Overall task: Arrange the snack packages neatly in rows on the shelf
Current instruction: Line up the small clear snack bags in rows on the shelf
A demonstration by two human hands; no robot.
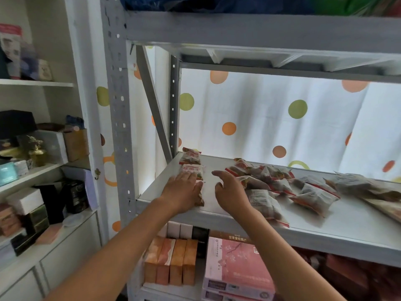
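Low in the frame, orange boxes (171,261) and a pink box (236,263) sit under the grey metal shelf (325,227). At centre, the left hand (184,192) lies flat, fingers straight, on the nearest snack package (200,197) of a short row (192,165) by the shelf's left edge. The right hand (231,192) hovers just beside it, fingers loosely curled, holding nothing. Loose snack packages (282,183) lie scattered to the right; behind hangs a polka-dot curtain (260,118).

Both bare forearms are extended forward. The left hand (183,191) is laid flat, palm down, fingers straight; the right hand (230,193) is raised, fingers loosely curled.
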